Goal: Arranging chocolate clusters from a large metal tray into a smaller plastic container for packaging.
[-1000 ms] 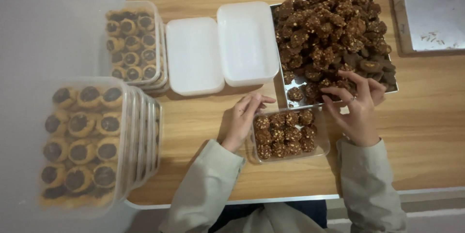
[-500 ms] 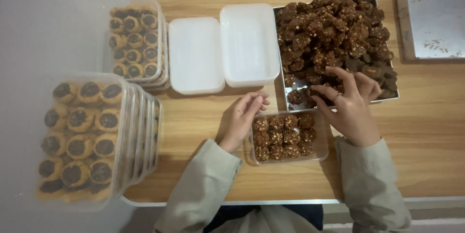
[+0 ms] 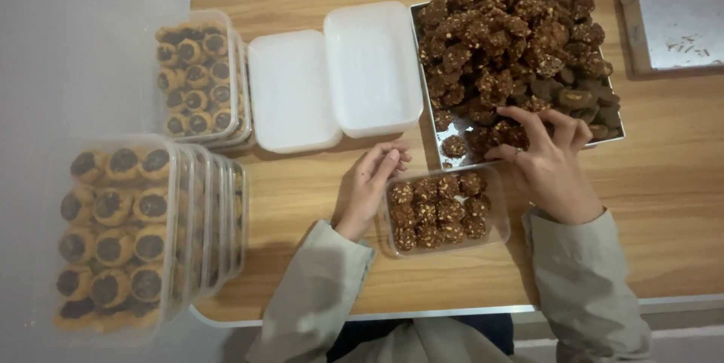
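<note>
My right hand (image 3: 554, 159), grip pinching brown cookie at metal tray (image 3: 422, 24), counter's far right. Left hand (image 3: 369, 186), loosely open, steadies clear tub (image 3: 445, 212) near front edge; one slot unfilled.

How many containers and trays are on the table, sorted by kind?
White lidded tubs: 2
Open clear tub of brown cookies: 1
Stacks of filled clear tubs: 2
Metal tray heaped with cookies: 1
Bare metal tray: 1
Total: 7
</note>
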